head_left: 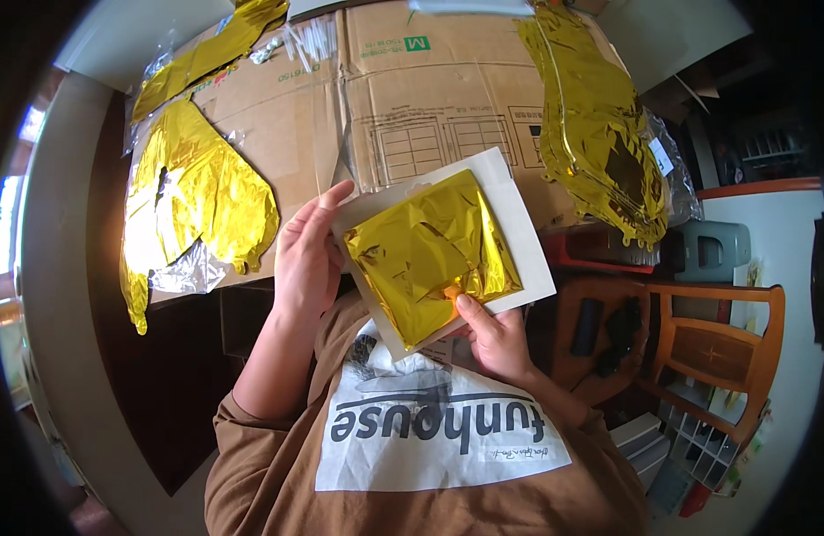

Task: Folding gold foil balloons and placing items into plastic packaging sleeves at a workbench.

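Note:
A white card [519,223] carries a folded gold foil balloon [430,255], held above my lap. My left hand [306,259] grips the card's left edge, thumb and fingers wrapped around it. My right hand [497,339] supports the card from below, its thumb pressing on the foil's lower right corner.
Flattened brown cardboard [412,98] covers the table ahead. Loose gold foil balloons lie on it at the left [197,192], far left top [206,58] and right [599,125]. Clear plastic wrap [188,272] sits by the left one. A wooden chair [715,344] stands at right.

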Available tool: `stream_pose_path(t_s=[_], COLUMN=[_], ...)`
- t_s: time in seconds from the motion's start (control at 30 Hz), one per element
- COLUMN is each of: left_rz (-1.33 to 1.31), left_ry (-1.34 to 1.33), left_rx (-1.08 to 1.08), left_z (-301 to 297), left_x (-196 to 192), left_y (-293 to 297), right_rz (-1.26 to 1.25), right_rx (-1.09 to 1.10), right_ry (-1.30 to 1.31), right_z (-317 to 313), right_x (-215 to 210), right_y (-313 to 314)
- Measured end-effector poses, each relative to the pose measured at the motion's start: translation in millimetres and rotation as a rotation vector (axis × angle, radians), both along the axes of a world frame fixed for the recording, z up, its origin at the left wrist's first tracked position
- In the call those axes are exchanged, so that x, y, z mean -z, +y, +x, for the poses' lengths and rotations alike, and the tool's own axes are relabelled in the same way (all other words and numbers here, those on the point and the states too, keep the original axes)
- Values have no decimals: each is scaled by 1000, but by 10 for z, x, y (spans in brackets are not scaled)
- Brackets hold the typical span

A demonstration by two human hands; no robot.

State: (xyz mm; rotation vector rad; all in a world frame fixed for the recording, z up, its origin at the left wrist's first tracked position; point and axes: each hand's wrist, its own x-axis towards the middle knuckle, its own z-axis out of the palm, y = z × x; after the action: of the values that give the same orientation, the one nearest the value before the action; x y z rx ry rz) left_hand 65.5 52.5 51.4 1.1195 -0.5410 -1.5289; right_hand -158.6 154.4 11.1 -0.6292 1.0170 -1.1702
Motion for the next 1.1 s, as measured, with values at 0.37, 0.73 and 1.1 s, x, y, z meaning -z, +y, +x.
stream_pose_path(t_s=[0.37, 0.73, 1.1], left_rz=[-210, -89, 220], left_ry=[-141, 177, 259], left_rx=[68, 146, 194], left_z=[-43, -173, 9], left_x=[77, -1, 68], left_y=[208, 490, 349], right_rz=[-13, 55, -14], right_rx=[-34, -10, -110], right_ry=[-1, -214, 8], right_z=[-18, 32, 38], right_x=[111, -122, 49], right_y=[28, -100, -20])
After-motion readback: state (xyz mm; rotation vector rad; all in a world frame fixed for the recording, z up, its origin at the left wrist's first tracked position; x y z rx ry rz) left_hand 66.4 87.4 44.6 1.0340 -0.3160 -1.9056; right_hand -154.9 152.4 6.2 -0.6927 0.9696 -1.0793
